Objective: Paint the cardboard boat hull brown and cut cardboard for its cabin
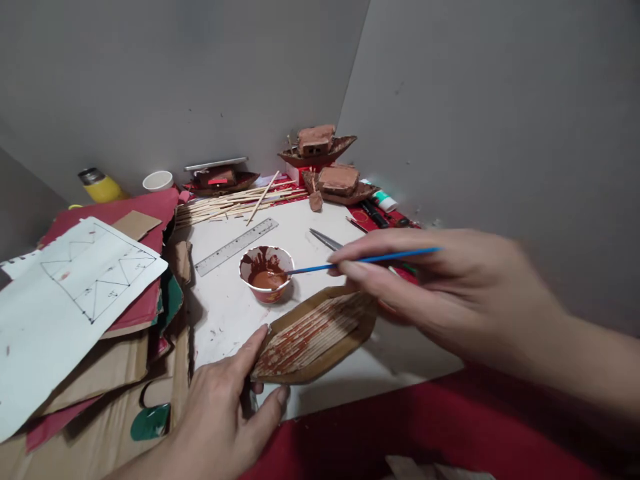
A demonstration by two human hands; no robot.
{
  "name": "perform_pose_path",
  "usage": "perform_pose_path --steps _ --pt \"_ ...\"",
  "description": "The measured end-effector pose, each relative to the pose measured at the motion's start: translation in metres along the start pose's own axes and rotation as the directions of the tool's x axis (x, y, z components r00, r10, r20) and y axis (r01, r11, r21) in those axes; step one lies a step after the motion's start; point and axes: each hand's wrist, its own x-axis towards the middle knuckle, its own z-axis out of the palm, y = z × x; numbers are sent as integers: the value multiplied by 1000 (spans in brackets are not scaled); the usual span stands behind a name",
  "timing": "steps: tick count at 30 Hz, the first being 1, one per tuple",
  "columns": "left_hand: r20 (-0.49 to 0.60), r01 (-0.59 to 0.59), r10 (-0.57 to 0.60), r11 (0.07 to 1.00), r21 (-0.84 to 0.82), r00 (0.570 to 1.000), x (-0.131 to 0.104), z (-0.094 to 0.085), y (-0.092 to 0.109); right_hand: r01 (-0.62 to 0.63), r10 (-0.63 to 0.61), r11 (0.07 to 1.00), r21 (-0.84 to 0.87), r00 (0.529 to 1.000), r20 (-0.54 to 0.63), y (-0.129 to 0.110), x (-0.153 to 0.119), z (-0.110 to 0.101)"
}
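My right hand (430, 280) pinches a blue paintbrush (385, 257), its tip reaching into a paper cup of brown paint (267, 275). In my left hand (235, 400), thumb and fingers grip the near left end of a cardboard boat hull (320, 333). Ridged corrugated strips run along the hull's floor, with reddish-brown paint on part of them, mostly toward the left. The hull's far right end lies partly behind my right hand. Just beyond that hand, a grey pointed tool (325, 239) rests on the white sheet (220, 340).
Stacked cardboard with a paper drawing (95, 273) fills the left side. Beyond the cup lie a clear ruler (237, 247) and thin wooden sticks (235, 203). Brown model boats (317, 145) stand at the back, near a white cup (158, 181) and a yellow bottle (103, 187).
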Motion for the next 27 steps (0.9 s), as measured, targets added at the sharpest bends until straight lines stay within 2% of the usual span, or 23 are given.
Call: perform_pose_path --steps 2,4,9,11,14,17,20,24,27 --pt "17 17 -16 1000 -26 1000 0 1 0 158 -157 987 -30 987 35 -2 19 9" --pt "30 23 -22 999 -33 999 -1 1 -1 237 -229 969 -66 967 110 0 33 18" --pt "32 5 -4 999 -36 999 1 0 0 279 -224 948 -153 927 301 2 50 32" --pt "31 5 -4 1000 -30 1000 1 0 1 307 -251 941 -144 915 315 2 52 33" --pt "19 9 -8 1000 -14 1000 2 1 1 354 -324 931 -89 915 241 1 49 29" --pt "2 -2 2 1000 -15 1000 1 1 0 337 -329 939 -72 939 104 2 41 22" --pt "20 5 -5 1000 -29 1000 0 2 -1 280 -281 955 -102 960 3 3 33 16" --pt "43 30 -28 999 -32 999 -2 2 -3 207 -207 976 -68 978 -3 6 25 10" --pt "30 22 -21 999 -23 999 -2 2 -3 66 -64 998 15 995 -79 5 18 6"
